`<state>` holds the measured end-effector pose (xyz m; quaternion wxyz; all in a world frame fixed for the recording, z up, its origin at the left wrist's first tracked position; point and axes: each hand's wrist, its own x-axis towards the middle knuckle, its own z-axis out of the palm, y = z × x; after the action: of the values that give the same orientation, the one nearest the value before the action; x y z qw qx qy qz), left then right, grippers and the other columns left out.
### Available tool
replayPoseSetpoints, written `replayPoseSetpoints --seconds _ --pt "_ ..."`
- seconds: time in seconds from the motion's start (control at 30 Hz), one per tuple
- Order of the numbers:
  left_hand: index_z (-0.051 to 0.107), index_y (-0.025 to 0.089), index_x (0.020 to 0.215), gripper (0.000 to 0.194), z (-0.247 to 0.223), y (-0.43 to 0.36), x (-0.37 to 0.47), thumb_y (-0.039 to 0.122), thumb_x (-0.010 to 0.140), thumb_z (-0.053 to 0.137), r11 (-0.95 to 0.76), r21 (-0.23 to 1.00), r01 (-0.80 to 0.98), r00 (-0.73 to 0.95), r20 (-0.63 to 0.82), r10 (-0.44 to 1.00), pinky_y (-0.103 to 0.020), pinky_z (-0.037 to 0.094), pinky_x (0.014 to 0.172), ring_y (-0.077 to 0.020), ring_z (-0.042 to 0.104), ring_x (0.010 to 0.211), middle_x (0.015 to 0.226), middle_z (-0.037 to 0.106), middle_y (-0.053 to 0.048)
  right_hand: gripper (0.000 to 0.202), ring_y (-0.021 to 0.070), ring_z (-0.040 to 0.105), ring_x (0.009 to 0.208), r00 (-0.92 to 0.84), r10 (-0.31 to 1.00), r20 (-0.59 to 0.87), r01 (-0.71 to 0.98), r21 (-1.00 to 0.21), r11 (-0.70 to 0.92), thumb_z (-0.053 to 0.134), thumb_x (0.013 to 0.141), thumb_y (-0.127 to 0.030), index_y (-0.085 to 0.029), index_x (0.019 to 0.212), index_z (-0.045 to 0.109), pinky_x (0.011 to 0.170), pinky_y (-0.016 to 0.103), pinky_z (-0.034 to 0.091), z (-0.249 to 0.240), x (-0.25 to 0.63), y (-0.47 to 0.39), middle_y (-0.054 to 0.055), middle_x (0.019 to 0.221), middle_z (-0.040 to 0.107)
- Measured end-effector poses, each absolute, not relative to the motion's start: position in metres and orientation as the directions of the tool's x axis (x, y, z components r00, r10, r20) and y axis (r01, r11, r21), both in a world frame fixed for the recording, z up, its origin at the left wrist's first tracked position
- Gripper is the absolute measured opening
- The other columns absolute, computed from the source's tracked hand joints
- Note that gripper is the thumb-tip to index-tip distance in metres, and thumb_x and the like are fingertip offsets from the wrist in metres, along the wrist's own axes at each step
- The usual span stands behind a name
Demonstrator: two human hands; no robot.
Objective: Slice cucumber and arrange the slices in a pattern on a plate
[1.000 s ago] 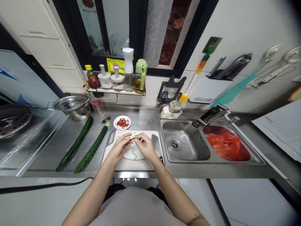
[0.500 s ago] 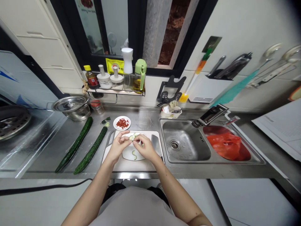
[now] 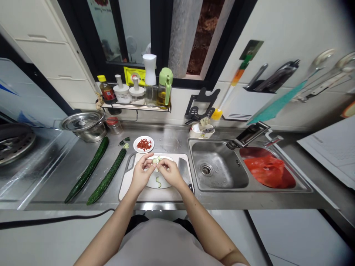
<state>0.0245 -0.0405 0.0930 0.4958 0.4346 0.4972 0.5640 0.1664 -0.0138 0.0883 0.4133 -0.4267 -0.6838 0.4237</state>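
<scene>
Over a white plate [image 3: 163, 184], my left hand [image 3: 142, 173] and my right hand [image 3: 170, 173] meet with their fingertips pinched. A thin cucumber slice [image 3: 156, 165] shows between the fingertips, partly covered by them. Several curved cucumber slices [image 3: 156, 159] lie on the plate behind my fingers, and an S-shaped pair of slices [image 3: 158, 182] lies near its front. The plate rests on a pale cutting board [image 3: 130, 192]. At the board's right side lies a knife [image 3: 183, 168], partly hidden by my right hand and forearm.
Two whole cucumbers [image 3: 107, 177] lie left of the board. Behind it stand a small dish of chopped red pieces [image 3: 135, 145] and cucumber scraps [image 3: 126, 146]. A double sink [image 3: 219, 190] with a red bag [image 3: 263, 170] is at right; a lidded steel pot [image 3: 95, 135] stands back left.
Both hands stay over the plate with fingertips together and have shifted only slightly. The right fingers have drawn a little closer together. The plate and its slices look the same.
</scene>
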Motion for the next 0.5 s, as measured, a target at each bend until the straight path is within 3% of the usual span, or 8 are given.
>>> replayPoseSetpoints --seconds 0.33,0.5 --pt "0.066 0.018 0.104 0.037 0.082 -0.038 0.028 0.031 0.07 0.073 0.01 0.995 -0.103 -0.157 -0.027 0.987 -0.025 0.044 0.074 -0.0125 0.056 0.076 0.087 0.065 -0.003 0.013 0.0116 0.053 0.064 -0.268 0.958 0.105 0.106 -0.985 0.137 0.056 0.074 -0.025 -0.019 0.062 0.057 0.064 0.024 0.042 0.087 0.168 -0.01 -0.002 0.063 0.058" --pt "0.063 0.018 0.098 0.034 0.077 -0.038 0.029 0.03 0.068 0.074 0.031 0.987 -0.159 -0.176 -0.059 0.983 -0.024 0.043 0.07 -0.0108 0.055 0.07 0.08 0.064 -0.001 0.009 0.0105 0.054 0.056 -0.27 0.963 -0.011 0.063 -0.998 0.006 0.059 0.07 -0.025 -0.019 0.065 0.059 0.057 0.023 0.045 0.081 0.172 -0.007 -0.002 0.061 0.059"
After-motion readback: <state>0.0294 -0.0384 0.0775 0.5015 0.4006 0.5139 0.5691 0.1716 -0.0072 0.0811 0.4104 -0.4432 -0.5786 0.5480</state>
